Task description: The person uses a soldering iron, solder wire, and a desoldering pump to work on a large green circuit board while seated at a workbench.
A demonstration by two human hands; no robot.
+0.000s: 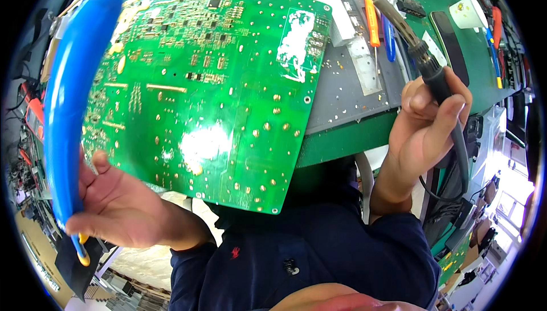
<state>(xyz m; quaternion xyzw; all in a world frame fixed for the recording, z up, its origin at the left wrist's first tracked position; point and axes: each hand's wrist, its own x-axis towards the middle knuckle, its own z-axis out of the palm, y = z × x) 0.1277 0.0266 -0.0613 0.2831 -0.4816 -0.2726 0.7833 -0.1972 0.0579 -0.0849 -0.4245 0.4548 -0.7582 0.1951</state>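
My left hand [125, 211] is wrapped round a long blue solder sucker [77, 83], which stands close to the camera with its pale tip up and a yellow part at its lower end. Beneath and beside it lies a large green circuit board [245, 117], solder side up, dotted with joints and small chips. My right hand [424, 131] grips a soldering iron [433, 74] by its black handle. The iron's metal barrel points up and left, over the right part of the bench and apart from the board; its cord hangs down past my wrist.
Beyond the iron lie an orange screwdriver [372, 20], a blue-handled tool [389, 40], a black phone [450, 46] and a white paper cup [468, 13]. White metal strips [333, 9] lie beside the board. Solder crumbs dot the grey mat [342, 103]. The board overhangs the near bench edge.
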